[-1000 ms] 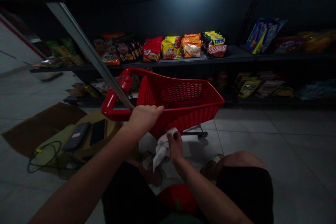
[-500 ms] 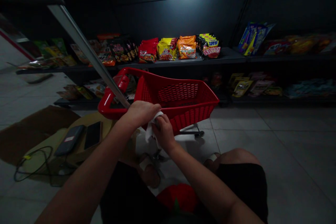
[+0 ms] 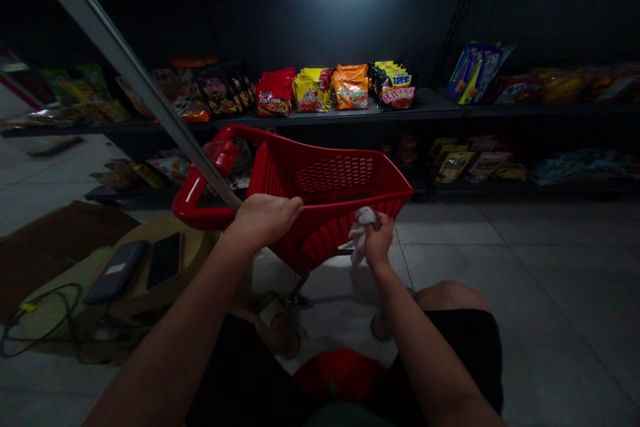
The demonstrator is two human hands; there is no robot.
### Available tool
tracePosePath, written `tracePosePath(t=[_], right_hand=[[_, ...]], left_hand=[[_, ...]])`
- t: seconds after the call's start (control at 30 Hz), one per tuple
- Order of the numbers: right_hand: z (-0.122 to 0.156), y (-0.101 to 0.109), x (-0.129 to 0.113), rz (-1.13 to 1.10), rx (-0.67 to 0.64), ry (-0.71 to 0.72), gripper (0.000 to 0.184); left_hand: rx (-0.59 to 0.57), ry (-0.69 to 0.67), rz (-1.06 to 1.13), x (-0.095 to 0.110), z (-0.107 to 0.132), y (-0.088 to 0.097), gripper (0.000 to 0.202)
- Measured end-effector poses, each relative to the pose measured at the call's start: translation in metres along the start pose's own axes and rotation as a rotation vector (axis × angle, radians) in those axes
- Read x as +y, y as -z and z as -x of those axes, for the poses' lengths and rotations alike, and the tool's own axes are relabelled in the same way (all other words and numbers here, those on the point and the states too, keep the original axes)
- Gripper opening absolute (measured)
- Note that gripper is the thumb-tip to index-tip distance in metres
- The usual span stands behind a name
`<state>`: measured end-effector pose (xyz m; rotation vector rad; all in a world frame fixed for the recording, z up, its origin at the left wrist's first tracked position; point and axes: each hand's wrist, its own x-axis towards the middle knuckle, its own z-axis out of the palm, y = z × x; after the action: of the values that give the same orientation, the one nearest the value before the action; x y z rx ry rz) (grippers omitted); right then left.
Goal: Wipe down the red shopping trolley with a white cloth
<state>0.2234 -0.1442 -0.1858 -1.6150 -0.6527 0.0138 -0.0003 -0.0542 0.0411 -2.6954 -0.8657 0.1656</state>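
A red plastic shopping cart (image 3: 330,180) stands tilted in front of me on the tiled floor. My left hand (image 3: 263,219) is closed over its near rim, beside the red handle (image 3: 200,190). My right hand (image 3: 379,240) is closed on a crumpled white cloth (image 3: 361,232) and presses it against the cart's right side wall, just under the rim. My bare knees and dark shorts fill the bottom of the view.
A slanting metal pole (image 3: 140,87) crosses from top left to the cart. Low dark shelves (image 3: 350,113) behind hold several bright snack packets. To the left, two dark flat devices (image 3: 135,267) lie on a yellowish pad with a cable (image 3: 30,320).
My right hand carried the cloth from under the cart's near corner up to the rim, then along to the right side wall. The left hand kept its hold on the rim.
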Motion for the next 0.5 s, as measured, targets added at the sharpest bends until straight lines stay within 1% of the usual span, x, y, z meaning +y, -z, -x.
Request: tracePosePath(t=[0.03,0.07,0.1,0.2,0.23,0.27,0.3,0.33,0.37,0.4,0.47,0.5], right_hand=[[-0.003,-0.002,0.0,-0.024,0.1,-0.085,0.031],[0.0,-0.007,-0.003,-0.052,0.143,-0.135,0.034],[0.009,-0.015,-0.008,-0.081,0.13,-0.152,0.035],[0.056,-0.044,-0.027,-0.16,-0.069,-0.095,0.035],[0.07,-0.051,-0.032,-0.187,-0.145,-0.079,0.035],[0.079,-0.054,-0.035,-0.21,-0.217,-0.069,0.034],[0.081,-0.053,-0.036,-0.233,-0.27,-0.07,0.032],[0.077,-0.048,-0.033,-0.257,-0.291,-0.09,0.031],[0.066,-0.039,-0.028,-0.28,-0.271,-0.133,0.03],[0.051,-0.029,-0.022,-0.304,-0.202,-0.192,0.03],[0.013,-0.006,-0.007,-0.357,0.02,-0.329,0.034],[-0.004,0.002,-0.002,-0.389,0.113,-0.374,0.037]], left_hand=[[0.017,-0.004,0.004,0.002,0.0,-0.001,0.044],[0.028,-0.007,0.007,0.004,0.0,-0.002,0.043],[0.033,-0.011,0.008,0.006,-0.001,-0.003,0.042],[0.05,-0.018,-0.019,0.011,-0.001,-0.004,0.041],[0.061,-0.012,-0.035,0.012,0.0,-0.004,0.04],[0.068,-0.005,-0.049,0.012,0.001,-0.003,0.04],[0.066,0.003,-0.059,0.012,0.002,-0.003,0.04],[0.053,0.011,-0.061,0.012,0.004,-0.002,0.04],[0.03,0.015,-0.057,0.012,0.005,-0.001,0.04],[0.004,0.016,-0.049,0.012,0.006,0.0,0.04],[-0.026,0.028,-0.038,0.014,0.007,0.002,0.041],[-0.031,0.034,-0.036,0.015,0.007,0.003,0.041]])
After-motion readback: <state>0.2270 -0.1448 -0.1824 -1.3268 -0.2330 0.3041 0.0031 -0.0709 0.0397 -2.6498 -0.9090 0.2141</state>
